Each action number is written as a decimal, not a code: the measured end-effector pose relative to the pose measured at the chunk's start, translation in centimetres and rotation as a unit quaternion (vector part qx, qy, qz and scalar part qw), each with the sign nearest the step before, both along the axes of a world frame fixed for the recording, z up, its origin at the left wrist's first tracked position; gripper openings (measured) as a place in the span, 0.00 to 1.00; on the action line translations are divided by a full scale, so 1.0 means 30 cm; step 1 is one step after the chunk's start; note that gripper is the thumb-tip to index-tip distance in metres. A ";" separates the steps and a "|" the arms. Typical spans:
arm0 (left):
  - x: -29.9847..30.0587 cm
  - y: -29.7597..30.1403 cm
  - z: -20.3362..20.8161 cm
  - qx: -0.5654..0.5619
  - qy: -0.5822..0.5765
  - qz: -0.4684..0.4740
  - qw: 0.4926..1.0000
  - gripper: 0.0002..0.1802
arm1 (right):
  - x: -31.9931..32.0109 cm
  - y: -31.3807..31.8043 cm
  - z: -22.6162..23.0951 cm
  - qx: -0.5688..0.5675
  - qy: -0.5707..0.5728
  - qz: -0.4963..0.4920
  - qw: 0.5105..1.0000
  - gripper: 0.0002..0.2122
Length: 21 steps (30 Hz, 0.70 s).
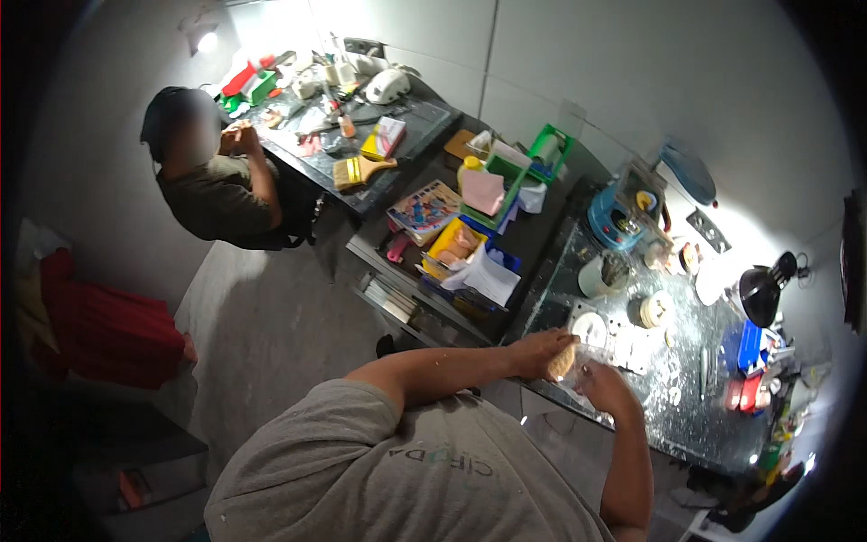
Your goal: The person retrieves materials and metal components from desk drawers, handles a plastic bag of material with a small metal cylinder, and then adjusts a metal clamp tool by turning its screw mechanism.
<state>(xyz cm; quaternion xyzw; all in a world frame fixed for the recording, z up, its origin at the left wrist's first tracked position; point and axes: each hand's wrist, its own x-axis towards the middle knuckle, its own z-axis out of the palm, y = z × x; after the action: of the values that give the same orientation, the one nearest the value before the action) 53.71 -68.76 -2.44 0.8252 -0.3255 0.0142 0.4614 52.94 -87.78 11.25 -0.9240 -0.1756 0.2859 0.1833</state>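
Far to the left of my left hand, a red cloth [113,312] hangs low near the floor. Nearer, yet well off to the upper left, a co-worker [221,194] in dark clothes and dark headwear sits with both hands raised together at a cluttered second desk [423,115]. On that surface a wide paintbrush [354,171] lies close to a yellow-and-red box [384,138].

Coming closer on that side, between that desk and mine, I have an illustrated magazine [423,212], a yellow bin [444,242] of flesh-coloured pieces, some loose white sheets [489,278] and, farther up, a green bin [497,217].

My left hand [545,354] is curled around a tan, rough-faced piece [562,363], which sits between my two hands above the near edge of my desk [673,437]. My right hand [607,387] is just beside it, fingers bent toward the piece; I cannot tell whether they grip anything.

Just beyond my hands is a white round disc [590,328], with a translucent tub [603,275] and a blue round container [614,221] farther up. Right of those stands a pale round jar [657,310]. Well to the right of my right hand are a blue box [750,347] and a black lamp [760,296].
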 end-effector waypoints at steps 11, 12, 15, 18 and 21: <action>0.161 0.078 0.058 0.053 -0.072 -0.070 0.994 0.41 | -0.078 0.103 -0.064 0.095 -0.081 -0.256 0.959 0.12; 0.153 0.078 0.064 0.052 -0.071 -0.078 0.993 0.41 | -0.095 0.111 -0.066 0.094 -0.080 -0.264 0.957 0.12; 0.134 0.077 0.086 0.073 -0.069 -0.074 0.992 0.48 | -0.132 0.118 -0.082 0.148 -0.106 -0.266 0.947 0.14; 0.101 0.076 0.107 0.085 -0.050 -0.077 0.992 0.54 | -0.133 0.104 -0.092 0.109 -0.100 -0.247 0.958 0.14; 0.073 0.066 0.067 0.135 -0.030 -0.032 0.990 0.59 | -0.124 0.082 -0.111 0.138 -0.081 -0.283 0.946 0.14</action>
<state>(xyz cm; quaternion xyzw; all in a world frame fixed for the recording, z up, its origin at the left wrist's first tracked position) 55.89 -66.78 -0.43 0.8680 -0.3648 -0.0198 0.3363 49.22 -85.31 7.91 -0.9216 0.0409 0.1193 0.3672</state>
